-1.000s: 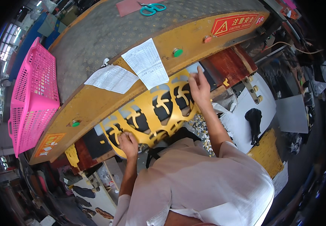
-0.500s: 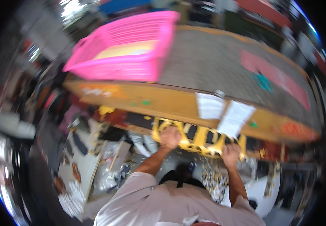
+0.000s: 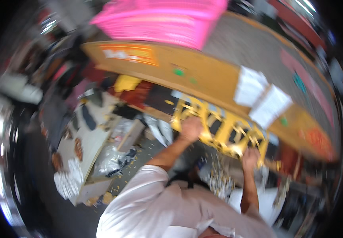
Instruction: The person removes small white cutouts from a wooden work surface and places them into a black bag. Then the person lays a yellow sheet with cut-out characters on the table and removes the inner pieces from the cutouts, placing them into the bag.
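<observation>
Left grip (image 3: 191,127) and right grip (image 3: 250,156): both on the near edge of a yellow cut-out sheet (image 3: 223,135), one toward each end. Fingers blurred; cannot tell whether either pinches the sheet or only presses on it. Sheet spans the gap between the grips and lies along the foot of an ochre beam (image 3: 207,75), just beyond them.

Risks, as judged:
1. Tearing or stretching. The strips between openings look narrow; an uneven pull from the two grips would load them first.
2. Snagging. Openings could catch on whatever lies beneath, or the far edge on the beam, if one end lifts ahead of the other.
3. Pinched fingers. Both grips sit close to the beam; should it lower, the fingers are exposed. A green button (image 3: 178,72) is on its face, beyond the left grip.
4. Paper drag. Loose paper sheets (image 3: 260,95) hang beyond the right grip, close over the yellow sheet; a raised corner could brush them.
</observation>
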`<state>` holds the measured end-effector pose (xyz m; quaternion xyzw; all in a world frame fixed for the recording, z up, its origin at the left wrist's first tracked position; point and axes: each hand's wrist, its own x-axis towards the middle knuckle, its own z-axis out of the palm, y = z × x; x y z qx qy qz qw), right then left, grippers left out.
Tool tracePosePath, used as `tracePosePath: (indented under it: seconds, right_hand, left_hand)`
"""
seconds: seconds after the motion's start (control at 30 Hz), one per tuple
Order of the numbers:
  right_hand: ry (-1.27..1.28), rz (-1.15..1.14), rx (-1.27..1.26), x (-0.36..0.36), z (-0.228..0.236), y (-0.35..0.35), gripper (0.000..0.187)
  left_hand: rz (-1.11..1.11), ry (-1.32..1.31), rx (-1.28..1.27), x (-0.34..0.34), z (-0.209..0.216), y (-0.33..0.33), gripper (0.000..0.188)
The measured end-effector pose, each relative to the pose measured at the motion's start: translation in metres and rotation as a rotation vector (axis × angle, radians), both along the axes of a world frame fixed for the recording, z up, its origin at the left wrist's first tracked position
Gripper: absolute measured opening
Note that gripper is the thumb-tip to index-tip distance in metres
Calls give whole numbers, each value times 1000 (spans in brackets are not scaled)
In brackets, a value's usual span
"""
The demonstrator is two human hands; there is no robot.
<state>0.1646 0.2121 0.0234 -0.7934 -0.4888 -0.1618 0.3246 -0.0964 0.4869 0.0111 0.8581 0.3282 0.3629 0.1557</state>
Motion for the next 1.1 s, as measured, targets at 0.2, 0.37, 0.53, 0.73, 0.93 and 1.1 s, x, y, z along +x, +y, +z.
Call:
tracePosePath:
  seconds: [0.2, 0.37, 0.53, 0.73, 0.93, 1.1]
  right_hand:
    - [458, -56, -86, -1, 69, -24, 18]
    - [400, -125, -351, 34, 111, 58, 80]
    - [136, -35, -697, 1, 105, 115, 85]
    - [595, 223, -440, 12, 141, 74, 70]
    - [1409, -17, -331, 30, 156, 59, 67]
    - [1573, 34, -135, 16, 147, 47, 63]
  left_hand:
    - [121, -88, -78, -20, 50, -38, 24]
    - [-235, -287, -463, 61, 80, -73, 7]
    - [-446, -312, -589, 123, 65, -100, 7]
    - [-424, -200, -568, 83, 47, -142, 12]
    - [-459, -158, -894, 72, 53, -165, 29]
    - [-359, -464, -2043, 123, 89, -154, 40]
